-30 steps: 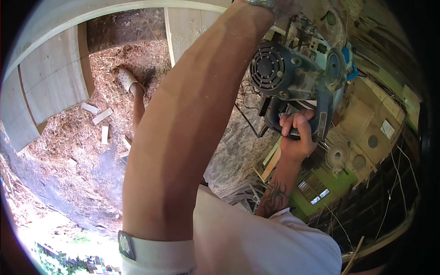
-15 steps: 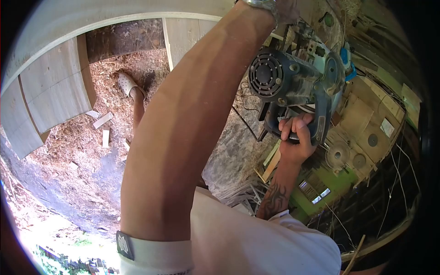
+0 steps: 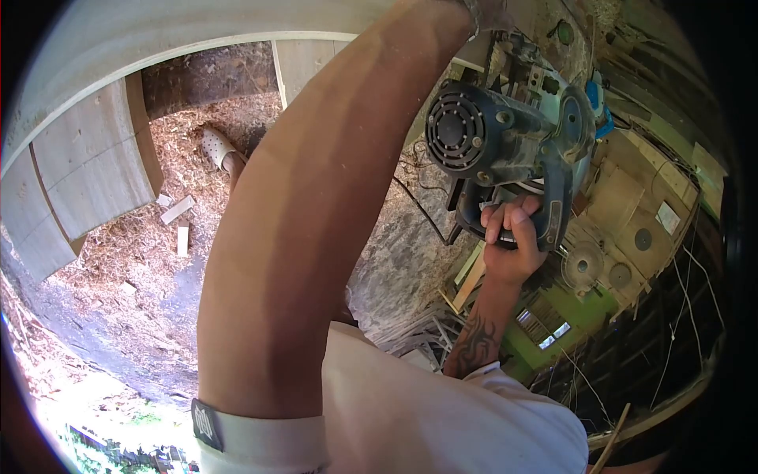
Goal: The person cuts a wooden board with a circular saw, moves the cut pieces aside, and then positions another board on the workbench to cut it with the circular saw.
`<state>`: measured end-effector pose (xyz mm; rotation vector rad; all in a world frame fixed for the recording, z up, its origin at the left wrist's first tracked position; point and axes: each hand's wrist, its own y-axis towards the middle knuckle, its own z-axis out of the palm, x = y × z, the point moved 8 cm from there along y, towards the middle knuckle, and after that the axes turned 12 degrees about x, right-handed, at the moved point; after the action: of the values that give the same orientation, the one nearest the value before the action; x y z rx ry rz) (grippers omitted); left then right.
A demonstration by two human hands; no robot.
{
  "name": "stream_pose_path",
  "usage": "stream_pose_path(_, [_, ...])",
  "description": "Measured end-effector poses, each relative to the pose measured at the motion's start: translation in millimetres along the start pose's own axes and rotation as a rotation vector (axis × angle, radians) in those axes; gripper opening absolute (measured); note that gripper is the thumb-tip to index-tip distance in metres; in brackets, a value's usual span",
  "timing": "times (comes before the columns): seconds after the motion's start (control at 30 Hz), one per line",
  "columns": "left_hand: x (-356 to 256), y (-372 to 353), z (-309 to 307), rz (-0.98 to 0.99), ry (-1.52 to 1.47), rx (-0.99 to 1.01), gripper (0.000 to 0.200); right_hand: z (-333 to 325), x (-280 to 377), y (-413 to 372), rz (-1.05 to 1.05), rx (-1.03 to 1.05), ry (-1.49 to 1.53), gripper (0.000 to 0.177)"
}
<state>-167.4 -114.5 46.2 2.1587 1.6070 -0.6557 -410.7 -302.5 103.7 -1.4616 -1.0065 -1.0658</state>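
Head view: we note the right hand (image 3: 512, 237), right of centre, with its fingers wrapped fully round the handle of the circular saw (image 3: 505, 134). The saw sits in the upper right of the frame, motor vent facing us. Above it the left hand (image 3: 491, 14) is cut off by the top edge, so we cannot tell its grip. Wood shavings (image 3: 134, 237) cover the ground at left, and a shoe (image 3: 215, 146) lies upper left.
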Motion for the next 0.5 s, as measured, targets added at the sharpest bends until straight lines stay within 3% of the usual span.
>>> stream_pose_path(0.3, [3,5,2,-0.001,-0.005,-0.028,0.060,1,4,6,0.004,0.034,0.004,0.018])
stream_pose_path(0.5, [5,22,8,-0.019,-0.022,0.058,0.048,4,7,11,0.008,0.052,-0.001,0.017])
